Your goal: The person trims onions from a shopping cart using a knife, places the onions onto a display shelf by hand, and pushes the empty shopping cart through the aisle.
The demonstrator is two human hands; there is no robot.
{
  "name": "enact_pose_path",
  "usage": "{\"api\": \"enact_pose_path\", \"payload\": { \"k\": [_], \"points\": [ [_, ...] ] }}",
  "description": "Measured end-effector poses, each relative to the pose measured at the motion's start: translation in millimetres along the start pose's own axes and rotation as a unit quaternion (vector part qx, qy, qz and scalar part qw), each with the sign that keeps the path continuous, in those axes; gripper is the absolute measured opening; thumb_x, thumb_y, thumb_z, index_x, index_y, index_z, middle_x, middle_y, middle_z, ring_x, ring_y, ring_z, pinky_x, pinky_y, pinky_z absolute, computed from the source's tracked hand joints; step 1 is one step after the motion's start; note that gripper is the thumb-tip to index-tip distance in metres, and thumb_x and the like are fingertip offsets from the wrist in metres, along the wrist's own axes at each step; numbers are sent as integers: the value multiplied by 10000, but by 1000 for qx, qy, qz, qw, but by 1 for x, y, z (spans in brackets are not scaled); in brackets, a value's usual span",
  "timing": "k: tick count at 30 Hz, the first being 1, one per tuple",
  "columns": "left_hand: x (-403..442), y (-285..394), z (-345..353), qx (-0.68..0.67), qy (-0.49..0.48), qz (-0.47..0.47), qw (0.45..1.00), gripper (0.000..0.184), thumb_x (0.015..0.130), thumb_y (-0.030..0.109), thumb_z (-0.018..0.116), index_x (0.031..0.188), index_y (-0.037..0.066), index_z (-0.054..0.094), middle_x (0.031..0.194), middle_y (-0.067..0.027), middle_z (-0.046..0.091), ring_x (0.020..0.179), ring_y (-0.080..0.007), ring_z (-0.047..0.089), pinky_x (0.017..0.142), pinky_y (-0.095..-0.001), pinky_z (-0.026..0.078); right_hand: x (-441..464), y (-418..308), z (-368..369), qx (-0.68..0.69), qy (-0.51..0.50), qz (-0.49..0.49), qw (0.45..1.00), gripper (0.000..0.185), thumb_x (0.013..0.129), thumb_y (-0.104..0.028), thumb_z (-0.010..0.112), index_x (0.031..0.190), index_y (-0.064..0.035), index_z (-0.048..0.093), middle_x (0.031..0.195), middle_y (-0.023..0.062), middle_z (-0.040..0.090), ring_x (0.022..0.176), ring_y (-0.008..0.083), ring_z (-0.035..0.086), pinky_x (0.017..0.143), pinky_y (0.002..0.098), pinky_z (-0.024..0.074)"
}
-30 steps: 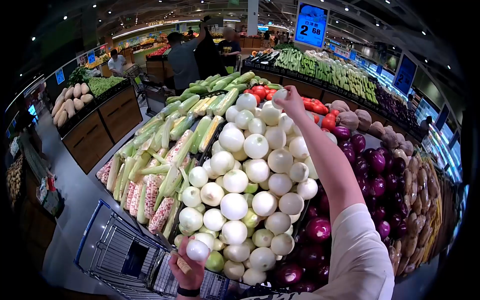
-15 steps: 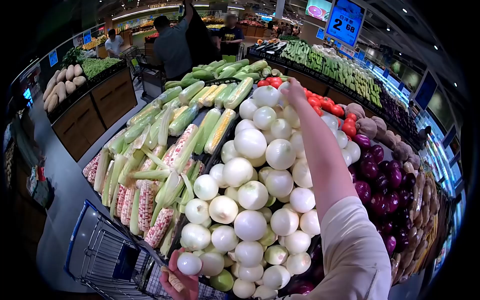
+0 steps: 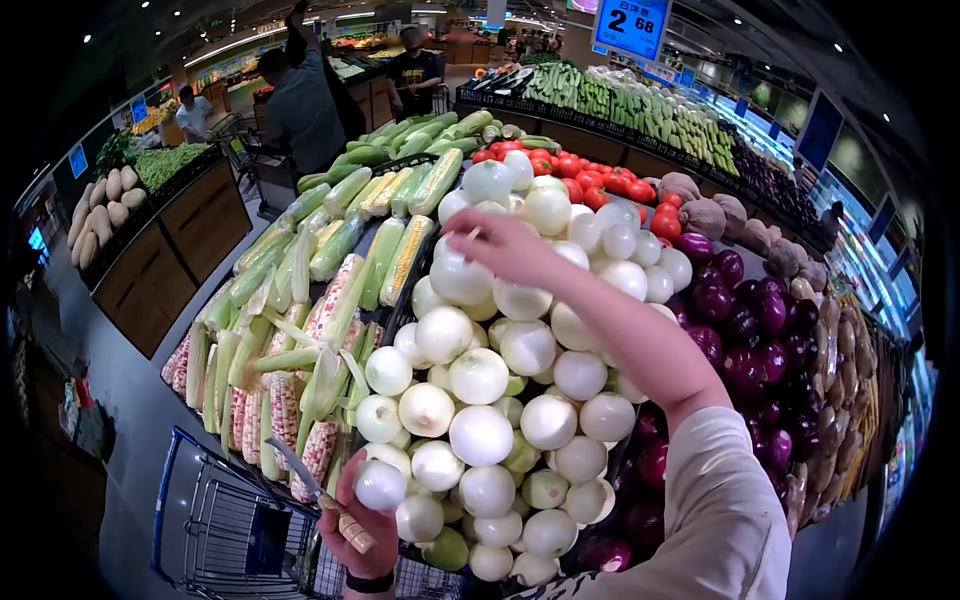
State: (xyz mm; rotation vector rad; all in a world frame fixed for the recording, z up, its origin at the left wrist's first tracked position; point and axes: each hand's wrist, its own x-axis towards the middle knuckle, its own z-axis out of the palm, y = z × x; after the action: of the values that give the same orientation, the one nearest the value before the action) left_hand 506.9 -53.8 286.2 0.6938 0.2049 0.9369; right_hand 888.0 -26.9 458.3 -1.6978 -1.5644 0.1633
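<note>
My left hand (image 3: 362, 520), low in the view, is closed around a knife with a wooden handle (image 3: 354, 532) and a small white onion (image 3: 380, 487). The knife's blade (image 3: 292, 462) points up and left toward the corn. My right hand (image 3: 490, 245) reaches across the pile of white onions (image 3: 480, 435), palm down. Its fingers are bent and somewhat apart over a large white onion (image 3: 462, 277) near the pile's left edge; whether they touch it is hard to tell. Another white onion (image 3: 453, 206) lies just behind the fingertips.
Corn cobs (image 3: 320, 400) lie left of the onions, tomatoes (image 3: 590, 180) behind, and purple onions (image 3: 745, 340) to the right. A shopping cart (image 3: 215, 520) stands at the lower left. A price screen (image 3: 632, 25) hangs overhead. Several people, including one in dark clothing (image 3: 415, 75), are farther back.
My right hand has moved left and nearer, from the back of the onion pile to its left edge. My left hand has tilted, bringing the knife blade into sight. The view has shifted slightly.
</note>
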Motion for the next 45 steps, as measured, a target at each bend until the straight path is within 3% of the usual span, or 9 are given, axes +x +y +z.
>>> {"api": "enact_pose_path", "payload": {
  "k": [3,6,14,20,24,32,37,40,45],
  "points": [
    [22,-8,34,7,-42,61,997,706,957,519,367,1466,39,456,1545,-140,391,1420,-286,366,1175,-481,266,-79,-69,59,105,-301,-37,947,606,987,-386,607,1482,-92,415,1363,193,523,1184,297,577,931,371,516],
    [30,-17,71,8,-34,49,998,939,893,591,456,1557,-34,234,1617,-136,249,1479,-275,258,1216,-422,188,-120,-88,80,96,-302,-90,944,775,888,-363,708,1496,-51,344,1385,202,479,1269,375,499,1031,444,456],
    [39,-18,81,51,-85,40,994,1008,821,626,600,1573,60,238,1669,-99,120,1533,-312,82,1200,-613,76,-115,-54,5,150,42,-46,987,882,765,-48,771,1520,-117,319,1412,133,494,1302,235,502,1072,396,433],
    [20,-20,36,103,-3,35,994,961,838,659,533,1557,74,279,1659,-103,172,1530,-365,89,1191,-621,117,-103,-24,-24,172,113,-52,977,928,755,-25,761,1542,-118,278,1407,126,481,1309,235,495,1099,387,411],
    [5,-14,10,109,27,48,992,876,876,620,490,1555,100,305,1656,-74,210,1509,-298,192,1194,-542,187,-57,40,-89,-175,245,-113,947,696,695,-57,786,1331,-101,505,1259,148,504,1254,338,497,1056,420,434],
    [-11,-7,16,143,88,73,983,729,995,515,415,1550,55,311,1594,-131,337,1434,-315,346,1141,-488,332,16,217,-167,-359,244,181,883,574,757,-28,699,1297,-114,525,1262,210,583,1160,398,594,956,453,503],
    [-17,-7,11,81,74,16,994,782,966,520,497,1555,49,290,1621,-131,286,1469,-343,278,1187,-558,235,29,205,-158,-402,-2,354,845,584,867,-112,628,1431,-133,477,1393,208,559,1236,338,591,1001,438,496],
    [-21,-15,-6,140,82,19,987,776,924,600,416,1547,142,344,1629,-54,290,1402,-237,377,1111,-441,330,31,229,-171,-378,22,344,859,681,845,-154,670,1487,-147,441,1402,178,570,1226,321,608,1012,417,500],
    [-26,-3,-6,82,63,-9,995,803,957,531,507,1554,41,289,1619,-131,290,1469,-344,277,1198,-538,217,27,199,-168,-410,-24,437,800,405,835,-159,689,1229,-64,684,1244,144,682,1141,278,663,950,396,527]
  ]
}}
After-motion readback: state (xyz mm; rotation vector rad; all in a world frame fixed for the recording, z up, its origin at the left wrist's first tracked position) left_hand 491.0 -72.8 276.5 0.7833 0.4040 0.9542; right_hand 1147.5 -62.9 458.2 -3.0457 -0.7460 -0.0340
